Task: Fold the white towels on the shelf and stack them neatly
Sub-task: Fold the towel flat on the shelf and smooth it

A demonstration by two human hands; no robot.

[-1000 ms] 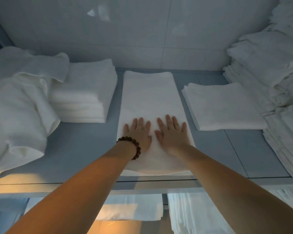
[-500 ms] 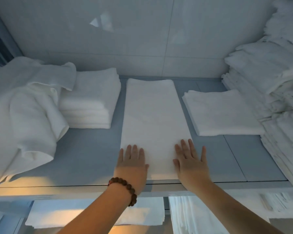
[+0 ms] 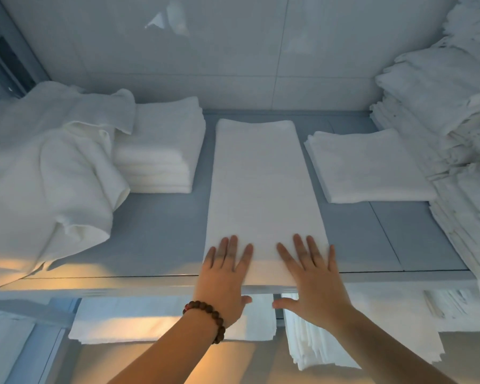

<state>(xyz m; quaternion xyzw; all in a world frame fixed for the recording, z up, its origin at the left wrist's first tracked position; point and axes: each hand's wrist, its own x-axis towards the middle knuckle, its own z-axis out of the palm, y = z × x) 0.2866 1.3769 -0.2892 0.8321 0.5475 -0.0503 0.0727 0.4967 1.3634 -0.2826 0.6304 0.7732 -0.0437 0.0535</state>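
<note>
A long white towel (image 3: 262,189) lies flat as a narrow strip down the middle of the grey shelf (image 3: 155,234), reaching from the back wall to the front edge. My left hand (image 3: 223,275), with a bead bracelet on the wrist, rests flat on the towel's near left corner, fingers straight and spread. On the near right corner my right hand (image 3: 309,275) lies flat the same way. Both thumbs hang below the shelf's front edge.
A stack of folded towels (image 3: 161,151) stands at the back left, beside a heap of loose white cloth (image 3: 47,176). One folded towel (image 3: 369,164) lies right of the strip. A tall towel pile (image 3: 455,134) fills the right side. More towels sit on the lower shelf (image 3: 316,342).
Both hands slid back along the towel from its middle to its near end and spread apart toward the corners. The camera view tilted slightly.
</note>
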